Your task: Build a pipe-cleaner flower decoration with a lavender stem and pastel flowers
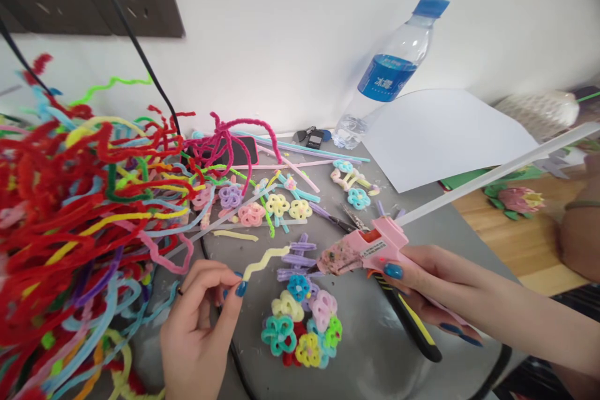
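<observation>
Between thumb and fingertips, my left hand (201, 319) pinches one end of a pale yellow, wavy pipe cleaner (266, 257). Its far end reaches a small purple pipe-cleaner piece (300, 257) lying on the grey table. My right hand (422, 284) is wrapped round a pink hot glue gun (382, 244), with a long white glue stick (497, 170) out of its back. The stained nozzle points left, close to the purple piece; whether it touches is unclear. Just below lies a ring of colourful pipe-cleaner flowers (309, 350).
A tangled heap of pipe cleaners (94, 200) fills the left. Small fuzzy flowers (276, 205) and pliers with black-yellow handles (407, 319) lie about. A water bottle (389, 78) leans by the wall beside white paper (445, 131). Black cables (140, 56) hang from the sockets.
</observation>
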Demonstrator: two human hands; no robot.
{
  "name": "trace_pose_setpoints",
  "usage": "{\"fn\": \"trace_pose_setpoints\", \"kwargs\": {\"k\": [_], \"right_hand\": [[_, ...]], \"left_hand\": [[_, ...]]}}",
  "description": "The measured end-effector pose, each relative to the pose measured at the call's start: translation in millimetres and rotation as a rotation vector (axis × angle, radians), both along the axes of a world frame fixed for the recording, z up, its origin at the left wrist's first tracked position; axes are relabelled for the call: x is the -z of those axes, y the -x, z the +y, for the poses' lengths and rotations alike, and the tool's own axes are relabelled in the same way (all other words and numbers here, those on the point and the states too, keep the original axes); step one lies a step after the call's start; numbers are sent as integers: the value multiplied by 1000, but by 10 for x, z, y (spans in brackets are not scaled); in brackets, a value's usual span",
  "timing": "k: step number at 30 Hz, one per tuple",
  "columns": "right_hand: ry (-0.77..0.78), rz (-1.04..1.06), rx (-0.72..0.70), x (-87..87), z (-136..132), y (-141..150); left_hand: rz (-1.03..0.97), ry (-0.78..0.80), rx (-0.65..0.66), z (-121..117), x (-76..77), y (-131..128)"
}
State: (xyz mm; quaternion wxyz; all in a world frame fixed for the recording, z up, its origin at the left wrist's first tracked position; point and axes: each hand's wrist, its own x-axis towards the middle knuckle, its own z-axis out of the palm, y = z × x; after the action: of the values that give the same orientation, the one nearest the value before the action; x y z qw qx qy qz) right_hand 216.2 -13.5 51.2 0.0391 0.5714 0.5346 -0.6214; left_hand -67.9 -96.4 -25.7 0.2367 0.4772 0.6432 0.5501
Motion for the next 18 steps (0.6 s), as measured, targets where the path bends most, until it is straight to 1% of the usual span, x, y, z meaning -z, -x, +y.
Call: {"fn": "trace_pose_setpoints", "kwargs": {"k": [3,9,18], "right_hand": [[-23,7,5,-8,-3,-13],[-43,-29,2,-22,-26,-18],[-63,-48,17,-19,-66,-61]], "left_hand": [[-19,12,-29,-2,-13,-25],[88,-43,85,-5,68,112],[70,-13,46,-6,69,116]]}}
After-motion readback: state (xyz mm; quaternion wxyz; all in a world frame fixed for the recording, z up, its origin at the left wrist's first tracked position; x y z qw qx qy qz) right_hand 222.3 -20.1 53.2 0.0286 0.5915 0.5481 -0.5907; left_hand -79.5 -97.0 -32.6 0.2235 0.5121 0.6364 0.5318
